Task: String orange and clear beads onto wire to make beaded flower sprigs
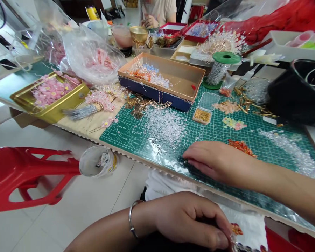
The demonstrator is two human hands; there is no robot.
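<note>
Low in front of me, my left hand wears a silver bangle and is closed, thumb against fingers. It pinches a beaded ornament with clear and orange parts, mostly hidden by the hand and the frame's edge. My right hand rests on the green cutting mat, fingertips together near its front edge. Whatever those fingertips hold is too small to make out. Just beyond them lies a spread pile of clear beads. Orange-red beads lie behind my right wrist.
A blue-sided box holds beaded wires. A gold tin of pink flowers stands left, a green wire spool and black container right. A red stool and white bucket are on the floor. Another person sits opposite.
</note>
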